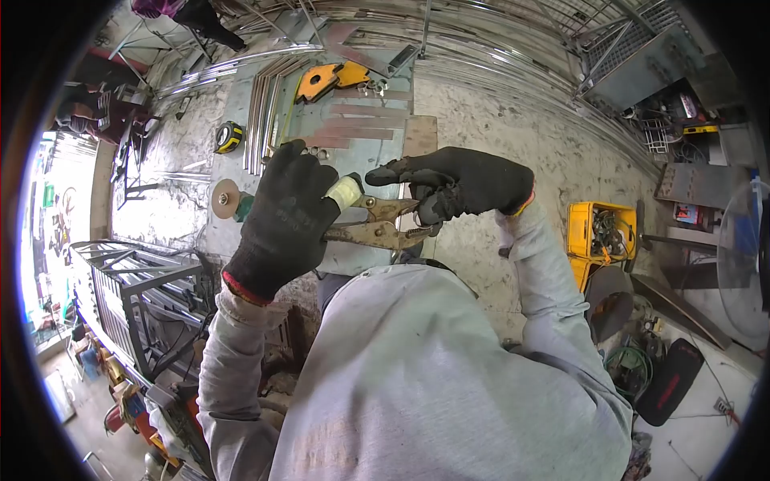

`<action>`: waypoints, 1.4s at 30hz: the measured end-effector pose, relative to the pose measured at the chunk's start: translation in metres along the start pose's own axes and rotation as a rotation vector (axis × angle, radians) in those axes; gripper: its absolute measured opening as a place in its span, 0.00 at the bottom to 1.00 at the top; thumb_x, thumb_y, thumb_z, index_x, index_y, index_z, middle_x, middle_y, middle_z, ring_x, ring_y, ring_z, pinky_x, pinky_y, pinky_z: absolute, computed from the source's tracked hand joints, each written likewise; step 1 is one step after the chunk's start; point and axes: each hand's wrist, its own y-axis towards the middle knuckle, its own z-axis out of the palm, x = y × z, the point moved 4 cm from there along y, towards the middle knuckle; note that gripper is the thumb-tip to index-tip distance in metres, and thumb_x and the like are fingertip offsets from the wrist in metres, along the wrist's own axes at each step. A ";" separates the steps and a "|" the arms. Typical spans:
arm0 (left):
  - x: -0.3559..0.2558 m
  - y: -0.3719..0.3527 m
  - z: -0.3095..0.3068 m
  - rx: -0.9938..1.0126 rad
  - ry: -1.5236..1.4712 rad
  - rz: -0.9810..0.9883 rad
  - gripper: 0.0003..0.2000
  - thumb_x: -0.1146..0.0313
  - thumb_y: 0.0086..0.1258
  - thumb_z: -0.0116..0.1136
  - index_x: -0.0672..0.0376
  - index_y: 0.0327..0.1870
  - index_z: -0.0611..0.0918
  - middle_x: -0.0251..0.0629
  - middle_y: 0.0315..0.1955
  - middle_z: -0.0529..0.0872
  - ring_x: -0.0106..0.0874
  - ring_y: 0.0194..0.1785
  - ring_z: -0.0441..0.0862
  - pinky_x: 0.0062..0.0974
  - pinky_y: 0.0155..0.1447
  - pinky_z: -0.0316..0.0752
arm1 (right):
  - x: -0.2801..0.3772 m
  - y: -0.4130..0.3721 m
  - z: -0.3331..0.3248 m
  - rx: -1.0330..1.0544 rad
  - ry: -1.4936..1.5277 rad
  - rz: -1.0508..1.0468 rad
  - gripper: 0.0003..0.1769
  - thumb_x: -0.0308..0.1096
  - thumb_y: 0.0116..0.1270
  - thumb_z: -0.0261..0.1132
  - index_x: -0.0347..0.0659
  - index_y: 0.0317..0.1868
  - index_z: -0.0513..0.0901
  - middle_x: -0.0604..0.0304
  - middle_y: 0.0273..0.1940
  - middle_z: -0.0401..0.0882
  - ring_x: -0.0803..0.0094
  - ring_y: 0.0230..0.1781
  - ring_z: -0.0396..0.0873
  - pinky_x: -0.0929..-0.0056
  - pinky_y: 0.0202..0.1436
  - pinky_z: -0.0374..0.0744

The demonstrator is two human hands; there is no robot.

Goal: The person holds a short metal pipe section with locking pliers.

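Observation:
My left hand [293,208], in a black glove with pale tape round the thumb, is closed on one end of a worn metal plier-type clamp [373,232]. The tool lies crosswise in front of my chest. At its other end is my gloved right hand [461,180], lower fingers curled against the metal and one finger pointing toward the left hand. The palm side of both grips is hidden. Beyond the hands, flat metal strips [365,122] and orange welding magnets [329,78] rest on the worktable [281,180].
A tape measure [228,137] and a disc-shaped grinder wheel [225,199] sit left on the table. Long tubes [265,112] lie behind them. Yellow crates [601,232] with metal parts stand right. A metal frame [144,297] is at the left, and another person [192,16] stands far left.

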 end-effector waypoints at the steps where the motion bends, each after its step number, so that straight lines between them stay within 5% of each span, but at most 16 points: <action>1: 0.000 0.000 -0.001 0.000 -0.001 0.000 0.22 0.75 0.54 0.69 0.58 0.54 0.89 0.42 0.46 0.83 0.48 0.57 0.81 0.60 0.82 0.70 | 0.007 0.000 0.001 0.034 0.026 0.014 0.47 0.13 0.65 0.65 0.39 0.87 0.73 0.72 0.40 0.83 0.84 0.35 0.71 0.78 0.43 0.77; 4: 0.000 0.000 -0.002 -0.006 -0.008 -0.012 0.22 0.75 0.54 0.69 0.58 0.54 0.89 0.43 0.46 0.83 0.48 0.57 0.81 0.58 0.79 0.72 | 0.001 0.003 -0.002 0.042 0.058 -0.032 0.38 0.22 0.77 0.72 0.42 0.86 0.74 0.69 0.45 0.88 0.82 0.36 0.73 0.72 0.44 0.81; 5: 0.001 -0.002 0.000 0.002 -0.013 -0.018 0.21 0.75 0.54 0.69 0.59 0.53 0.89 0.42 0.46 0.84 0.48 0.56 0.81 0.56 0.76 0.74 | -0.001 0.004 -0.003 0.043 0.059 -0.033 0.38 0.22 0.77 0.72 0.42 0.86 0.74 0.69 0.45 0.88 0.82 0.36 0.73 0.72 0.44 0.81; 7: 0.000 -0.003 0.003 0.010 -0.018 -0.025 0.21 0.75 0.53 0.69 0.59 0.52 0.89 0.42 0.46 0.84 0.47 0.54 0.81 0.55 0.72 0.75 | -0.010 0.004 -0.004 0.058 0.075 0.072 0.39 0.19 0.76 0.71 0.40 0.86 0.75 0.63 0.62 0.91 0.81 0.36 0.73 0.72 0.45 0.81; 11: -0.003 -0.009 0.009 0.002 -0.044 -0.125 0.22 0.75 0.51 0.70 0.58 0.51 0.89 0.41 0.45 0.84 0.47 0.52 0.80 0.52 0.65 0.75 | -0.025 0.008 -0.004 0.086 0.191 -0.042 0.35 0.28 0.80 0.72 0.39 0.85 0.75 0.56 0.69 0.88 0.78 0.43 0.82 0.72 0.51 0.85; 13: -0.006 -0.012 0.014 -0.031 -0.035 -0.163 0.22 0.75 0.50 0.70 0.57 0.51 0.89 0.40 0.44 0.83 0.47 0.51 0.80 0.52 0.64 0.75 | -0.033 0.009 -0.002 -0.186 0.256 -0.195 0.31 0.37 0.85 0.62 0.28 0.80 0.77 0.55 0.57 0.91 0.73 0.48 0.86 0.70 0.55 0.85; 14: -0.007 -0.015 0.016 -0.035 -0.004 -0.214 0.26 0.74 0.47 0.71 0.57 0.54 0.88 0.43 0.48 0.83 0.50 0.55 0.80 0.54 0.65 0.75 | -0.062 0.016 -0.002 -0.292 0.350 -0.338 0.41 0.59 0.87 0.63 0.29 0.80 0.77 0.51 0.62 0.89 0.63 0.60 0.88 0.60 0.68 0.84; 15: -0.007 -0.018 0.019 -0.042 0.028 -0.265 0.31 0.74 0.45 0.71 0.58 0.58 0.87 0.45 0.52 0.83 0.54 0.59 0.80 0.56 0.65 0.75 | -0.071 0.021 0.011 -0.430 0.402 -0.396 0.53 0.79 0.82 0.52 0.35 0.80 0.77 0.47 0.66 0.88 0.54 0.68 0.86 0.47 0.77 0.79; 17: -0.013 -0.019 0.027 -0.059 0.022 -0.300 0.30 0.75 0.46 0.71 0.59 0.57 0.86 0.46 0.54 0.82 0.54 0.60 0.79 0.57 0.67 0.75 | -0.070 0.030 0.051 -0.632 1.001 -0.453 0.55 0.83 0.82 0.42 0.39 0.78 0.78 0.43 0.68 0.86 0.44 0.74 0.81 0.37 0.82 0.75; 19: -0.017 -0.019 0.037 -0.100 0.053 -0.370 0.28 0.75 0.46 0.71 0.60 0.56 0.86 0.46 0.53 0.82 0.55 0.60 0.79 0.58 0.68 0.75 | -0.063 0.044 0.083 -0.744 1.306 -0.524 0.53 0.83 0.82 0.40 0.40 0.72 0.80 0.41 0.68 0.86 0.35 0.74 0.80 0.32 0.82 0.74; 22: -0.025 -0.011 0.045 -0.117 0.056 -0.406 0.26 0.73 0.47 0.72 0.61 0.53 0.86 0.45 0.50 0.82 0.53 0.57 0.79 0.57 0.69 0.73 | -0.055 0.050 0.083 -0.842 1.358 -0.518 0.51 0.81 0.84 0.40 0.38 0.67 0.83 0.42 0.64 0.88 0.33 0.72 0.81 0.32 0.82 0.74; 24: -0.028 -0.009 0.053 -0.132 0.085 -0.428 0.24 0.71 0.48 0.73 0.61 0.51 0.86 0.43 0.47 0.83 0.50 0.55 0.79 0.55 0.67 0.73 | -0.061 0.055 0.074 -0.863 1.375 -0.552 0.48 0.79 0.85 0.41 0.40 0.57 0.88 0.49 0.49 0.89 0.40 0.59 0.86 0.34 0.80 0.75; 25: -0.030 -0.009 0.058 -0.155 0.089 -0.441 0.25 0.71 0.48 0.73 0.61 0.52 0.86 0.43 0.47 0.83 0.50 0.55 0.80 0.55 0.67 0.73 | -0.062 0.056 0.071 -0.864 1.368 -0.554 0.48 0.79 0.85 0.41 0.40 0.57 0.88 0.49 0.49 0.89 0.40 0.59 0.86 0.34 0.80 0.75; 27: -0.032 -0.008 0.061 -0.184 0.090 -0.457 0.26 0.70 0.48 0.73 0.60 0.53 0.86 0.43 0.47 0.83 0.50 0.56 0.80 0.55 0.66 0.73 | -0.057 0.057 0.067 -0.698 1.372 -0.713 0.46 0.78 0.86 0.41 0.45 0.48 0.91 0.58 0.35 0.80 0.51 0.44 0.80 0.37 0.78 0.75; 30: -0.036 -0.008 0.064 -0.194 0.083 -0.464 0.26 0.69 0.48 0.73 0.59 0.54 0.86 0.43 0.47 0.84 0.50 0.56 0.80 0.55 0.66 0.72 | -0.055 0.056 0.064 -0.714 1.337 -0.655 0.45 0.77 0.87 0.40 0.49 0.41 0.90 0.64 0.29 0.68 0.59 0.36 0.70 0.41 0.75 0.76; 42: -0.040 -0.010 0.078 -0.098 0.003 -0.576 0.19 0.68 0.52 0.73 0.58 0.47 0.87 0.42 0.45 0.83 0.49 0.53 0.80 0.54 0.64 0.72 | -0.061 0.058 0.056 -0.684 1.353 -0.583 0.38 0.68 0.90 0.41 0.49 0.30 0.76 0.68 0.22 0.55 0.64 0.29 0.59 0.47 0.66 0.79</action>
